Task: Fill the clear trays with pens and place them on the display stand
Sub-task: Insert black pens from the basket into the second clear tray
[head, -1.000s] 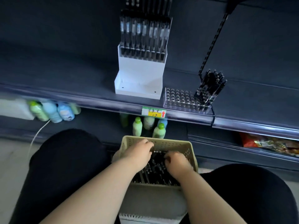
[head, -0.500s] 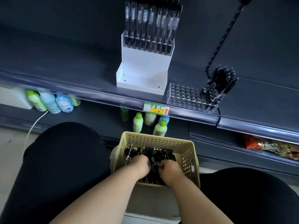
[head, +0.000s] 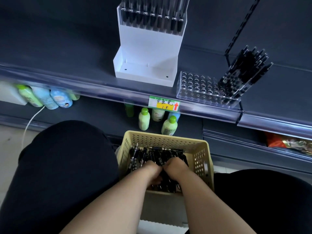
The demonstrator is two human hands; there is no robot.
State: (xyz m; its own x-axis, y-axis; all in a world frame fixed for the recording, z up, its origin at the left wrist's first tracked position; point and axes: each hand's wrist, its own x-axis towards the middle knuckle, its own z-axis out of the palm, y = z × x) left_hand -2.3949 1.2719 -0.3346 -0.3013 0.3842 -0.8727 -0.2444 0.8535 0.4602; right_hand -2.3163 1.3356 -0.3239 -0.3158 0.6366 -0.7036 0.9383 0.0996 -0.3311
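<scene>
A beige perforated basket (head: 200, 154) sits between my knees, filled with black pens (head: 157, 154). My left hand (head: 149, 173) and my right hand (head: 177, 168) are side by side inside it, fingers curled down into the pens; the fingertips are hidden. On the shelf above, a clear tray (head: 199, 85) with rows of holes holds a cluster of black pens (head: 243, 75) at its right end. The white display stand (head: 148, 53) stands to its left, with a row of pens in its upper tier and a bare lower step.
Green and blue bottles (head: 145, 119) stand on the lower shelf behind the basket, with more bottles (head: 45, 97) at the left. A yellow price label (head: 164, 103) is on the shelf edge. Snack packets (head: 290, 143) lie lower right. A white cable (head: 28, 125) hangs at left.
Both hands moved from the basket's far rim toward its near side and came together, digging deeper into the pens. The view shifted closer to the shelf.
</scene>
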